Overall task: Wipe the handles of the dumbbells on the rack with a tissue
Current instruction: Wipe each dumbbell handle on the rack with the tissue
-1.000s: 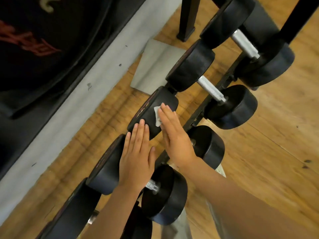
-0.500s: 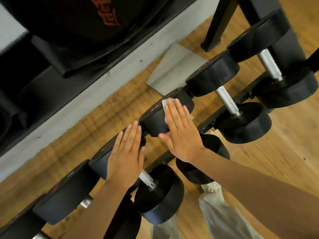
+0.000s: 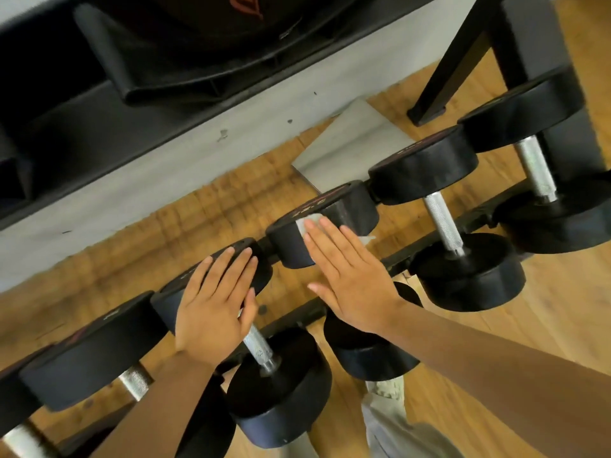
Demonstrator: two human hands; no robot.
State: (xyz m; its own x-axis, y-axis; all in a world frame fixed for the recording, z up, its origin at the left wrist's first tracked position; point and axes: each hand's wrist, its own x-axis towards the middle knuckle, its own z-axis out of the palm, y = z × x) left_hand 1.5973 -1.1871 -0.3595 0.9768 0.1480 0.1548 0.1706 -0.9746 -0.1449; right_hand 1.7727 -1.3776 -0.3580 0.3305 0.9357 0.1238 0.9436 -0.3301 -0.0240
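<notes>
Row of black dumbbells sitting on a dark rack (image 3: 439, 233) running diagonally from the lower left to the upper right, over a wood floor (image 3: 562, 309).

Writing: faint reddish numerals are showing on the flat end of the middle dumbbell head (image 3: 330, 209), too blurred to read for sure. Fainter marks on the neighbouring heads, unreadable. Red lettering on the black object at the top edge (image 3: 244, 11) is cut off, unreadable.

Right hand (image 3: 353, 279) is lying flat, fingers straight and close together, thumb out to the side, pressing a white tissue (image 3: 309, 223) against the rounded side of that middle head. Tissue is sitting under the fingertips; one corner is peeking out past the fingertips at the head's upper edge, another bit is sticking out on the right side of the fingers (image 3: 365, 240). Tissue is on the weight head, not on a handle. This dumbbell's handle is hidden under the hand.

Left hand (image 3: 215, 305) is resting flat on the next head to the left (image 3: 211, 282), fingers straight and slightly spread, holding nothing. Its palm is covering the top of that dumbbell's knurled metal handle (image 3: 259, 350), the lower part showing below the thumb.

Two bare metal handles are showing further right (image 3: 443, 223) (image 3: 535, 170), well apart from both hands. Grey flat plate (image 3: 350, 143) is lying on the floor behind the rack. Light trouser leg (image 3: 393, 424) at the bottom edge.
</notes>
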